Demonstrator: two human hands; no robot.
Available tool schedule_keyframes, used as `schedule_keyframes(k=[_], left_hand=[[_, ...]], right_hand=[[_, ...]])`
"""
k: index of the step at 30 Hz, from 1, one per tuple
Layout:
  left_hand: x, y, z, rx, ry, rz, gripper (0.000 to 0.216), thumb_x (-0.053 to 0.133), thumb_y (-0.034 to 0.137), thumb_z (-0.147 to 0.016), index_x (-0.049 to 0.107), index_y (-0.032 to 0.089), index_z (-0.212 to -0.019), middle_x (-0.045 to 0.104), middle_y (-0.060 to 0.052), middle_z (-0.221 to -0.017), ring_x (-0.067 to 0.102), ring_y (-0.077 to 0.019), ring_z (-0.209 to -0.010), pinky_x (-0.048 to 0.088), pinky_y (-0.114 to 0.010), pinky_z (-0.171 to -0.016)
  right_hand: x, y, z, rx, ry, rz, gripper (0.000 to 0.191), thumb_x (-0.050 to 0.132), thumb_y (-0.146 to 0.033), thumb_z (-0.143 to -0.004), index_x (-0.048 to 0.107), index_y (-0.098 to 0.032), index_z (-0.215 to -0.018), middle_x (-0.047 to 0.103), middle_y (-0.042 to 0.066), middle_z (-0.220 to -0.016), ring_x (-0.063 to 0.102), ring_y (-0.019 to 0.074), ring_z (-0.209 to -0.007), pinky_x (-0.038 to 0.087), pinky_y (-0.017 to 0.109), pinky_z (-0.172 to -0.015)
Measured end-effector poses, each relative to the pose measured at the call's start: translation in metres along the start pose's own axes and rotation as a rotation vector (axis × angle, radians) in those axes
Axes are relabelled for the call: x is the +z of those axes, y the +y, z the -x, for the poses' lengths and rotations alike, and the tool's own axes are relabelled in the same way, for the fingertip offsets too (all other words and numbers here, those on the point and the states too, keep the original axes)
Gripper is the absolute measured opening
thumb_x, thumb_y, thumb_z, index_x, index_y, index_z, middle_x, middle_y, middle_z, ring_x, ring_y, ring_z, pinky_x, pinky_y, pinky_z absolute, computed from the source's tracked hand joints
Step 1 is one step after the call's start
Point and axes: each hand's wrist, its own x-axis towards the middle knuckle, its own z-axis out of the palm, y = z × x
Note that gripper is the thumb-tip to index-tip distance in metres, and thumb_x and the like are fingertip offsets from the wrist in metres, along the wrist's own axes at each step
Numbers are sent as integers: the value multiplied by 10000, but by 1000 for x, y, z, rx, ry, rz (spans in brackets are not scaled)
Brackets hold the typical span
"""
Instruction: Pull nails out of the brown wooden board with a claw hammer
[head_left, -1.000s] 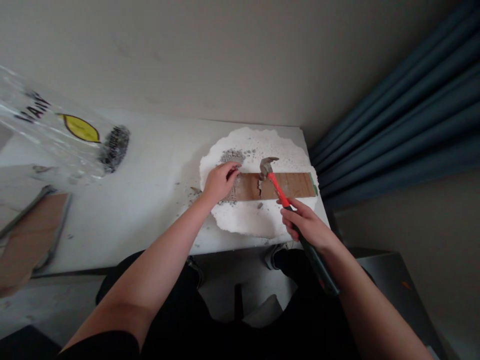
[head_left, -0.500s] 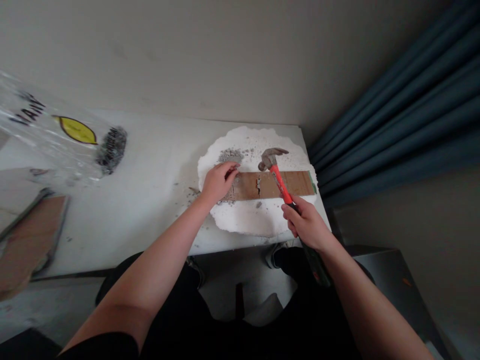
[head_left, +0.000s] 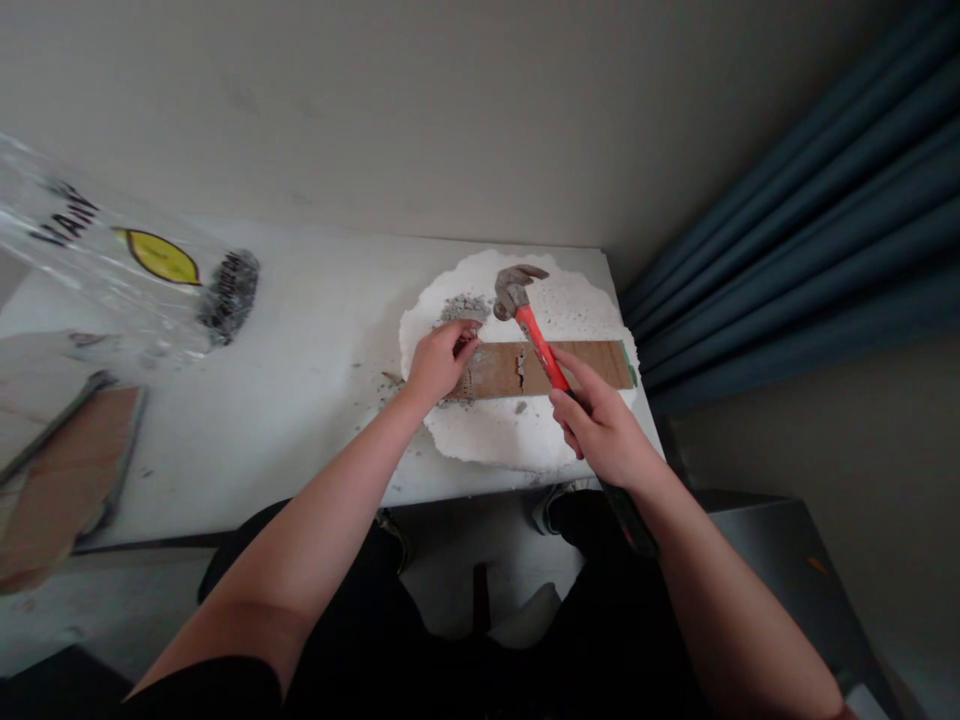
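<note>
My right hand (head_left: 604, 428) grips a claw hammer (head_left: 534, 335) by its orange and black handle. Its metal head is raised above a round white foam slab (head_left: 510, 435). On that slab lies a brown plank (head_left: 585, 366), cracked near its middle. My left hand (head_left: 437, 362) presses down on the plank's left end, fingertips beside a heap of grey crumbs (head_left: 463, 308). The hammer head hangs just right of those fingertips.
The slab rests on a white table (head_left: 285, 400) set against a pale wall. A clear plastic bag (head_left: 135, 285) with a yellow label lies at the left. A second brown board (head_left: 64, 480) sits at the far left edge. Blue curtains (head_left: 795, 250) hang at the right.
The hammer head has risen off the plank and swung up and to the left, toward my left hand. My right hand shifted slightly left. The left hand stays put.
</note>
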Motion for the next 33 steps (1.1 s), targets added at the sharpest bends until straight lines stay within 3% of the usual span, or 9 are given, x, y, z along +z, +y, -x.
schedule_keyframes(k=[9, 33], left_hand=[[-1, 1, 1, -19, 25, 50, 272, 591, 298, -936, 678, 207, -1177, 753, -65, -1050, 707, -210, -958, 548, -357, -930], [-3, 2, 2, -31, 7, 68, 260, 573, 253, -921, 677, 213, -1156, 760, -65, -1037, 711, -202, -927, 562, -353, -902]], right_hand=[[6, -4, -8, 12, -15, 22, 587, 540, -392, -996, 426, -288, -1563, 599, 41, -933, 449, 115, -583, 376, 237, -435], [2, 5, -8, 38, -31, -1, 615, 574, -394, -972, 443, -275, -1560, 570, 4, -806, 479, 121, -578, 417, 238, -469]])
